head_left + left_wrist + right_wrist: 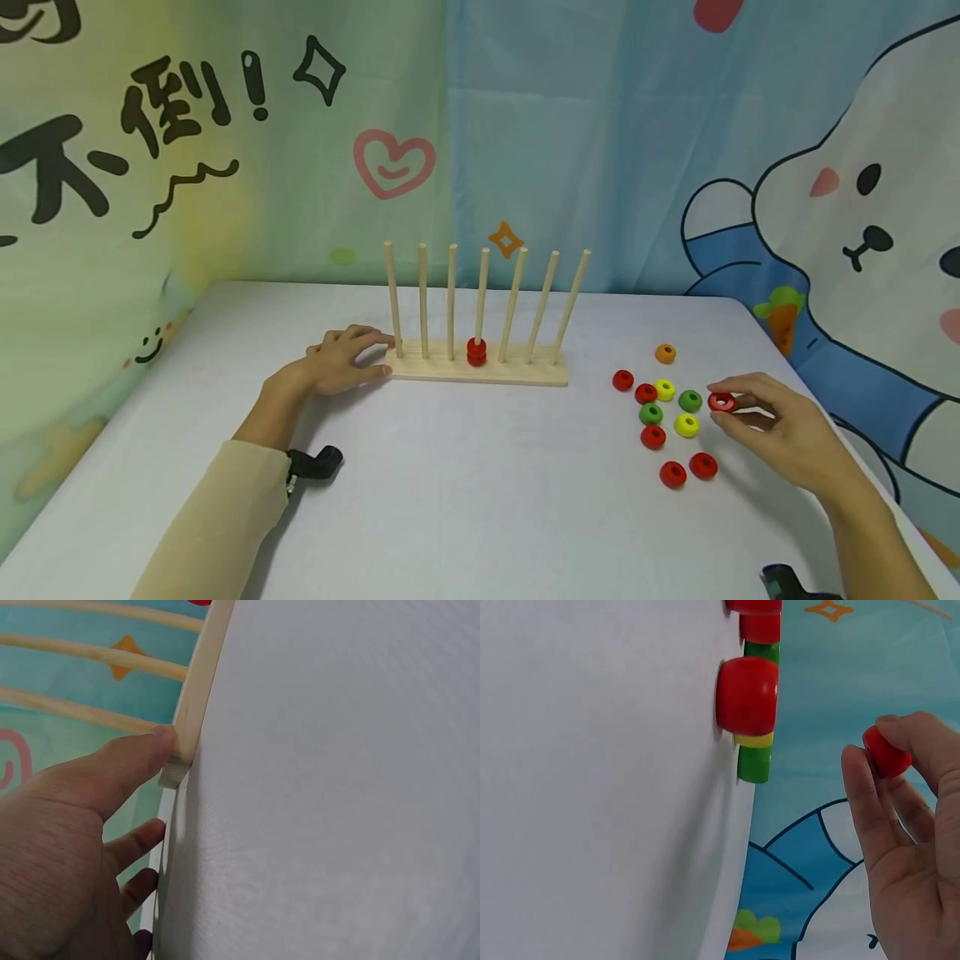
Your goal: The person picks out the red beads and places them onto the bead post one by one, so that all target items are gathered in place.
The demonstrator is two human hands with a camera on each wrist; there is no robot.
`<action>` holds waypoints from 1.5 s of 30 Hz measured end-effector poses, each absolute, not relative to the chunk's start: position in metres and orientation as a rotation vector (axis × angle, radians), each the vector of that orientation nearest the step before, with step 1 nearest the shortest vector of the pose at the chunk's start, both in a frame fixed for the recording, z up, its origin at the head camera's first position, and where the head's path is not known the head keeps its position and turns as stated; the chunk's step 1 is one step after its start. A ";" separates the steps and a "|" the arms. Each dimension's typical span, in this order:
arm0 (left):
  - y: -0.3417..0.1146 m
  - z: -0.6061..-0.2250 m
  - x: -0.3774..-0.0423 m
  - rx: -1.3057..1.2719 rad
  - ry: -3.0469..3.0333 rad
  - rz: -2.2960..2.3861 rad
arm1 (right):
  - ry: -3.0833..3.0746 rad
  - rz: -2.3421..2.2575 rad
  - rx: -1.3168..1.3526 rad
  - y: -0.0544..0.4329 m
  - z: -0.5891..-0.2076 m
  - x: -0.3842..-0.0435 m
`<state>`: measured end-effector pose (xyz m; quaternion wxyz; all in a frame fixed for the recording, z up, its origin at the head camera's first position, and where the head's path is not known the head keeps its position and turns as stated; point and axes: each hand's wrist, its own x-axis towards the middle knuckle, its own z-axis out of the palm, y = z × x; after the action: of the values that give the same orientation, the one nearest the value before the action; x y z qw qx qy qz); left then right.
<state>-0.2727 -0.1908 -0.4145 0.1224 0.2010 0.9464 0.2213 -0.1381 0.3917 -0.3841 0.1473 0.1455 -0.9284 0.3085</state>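
A wooden peg stand point(480, 372) has a row of upright pegs, and red beads point(476, 352) are stacked low on its middle peg. My left hand point(341, 360) holds the stand's left end, thumb at the front corner and a fingertip at the back; in the left wrist view the thumb point(154, 746) touches the wood and the other fingers spread loosely beside it. Over on the right, my right hand point(780, 425) pinches a red bead point(722, 402) between thumb and fingers, raised above the table. The same bead point(887, 752) shows clearly in the right wrist view.
Several loose beads lie on the white table point(480, 500) left of my right hand: red point(653, 437), green point(650, 413), yellow point(686, 425) and one orange point(665, 353). A printed cloth point(570, 150) hangs behind the table's back edge.
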 end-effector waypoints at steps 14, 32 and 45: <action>-0.193 -0.416 -0.273 0.585 2.756 0.666 | -2.606 0.945 0.506 0.373 -0.383 -0.146; -0.191 -0.415 -0.273 0.587 2.755 0.660 | -2.653 0.938 0.464 0.348 -0.377 -0.155; -0.192 -0.413 -0.272 0.599 2.747 0.675 | -2.609 1.054 0.529 0.332 -0.373 -0.165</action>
<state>-0.2719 -0.1919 -0.4132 0.1246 0.2055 0.9427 0.2316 -0.1655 0.3319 -0.3730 0.1390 0.1828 -0.9024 0.3645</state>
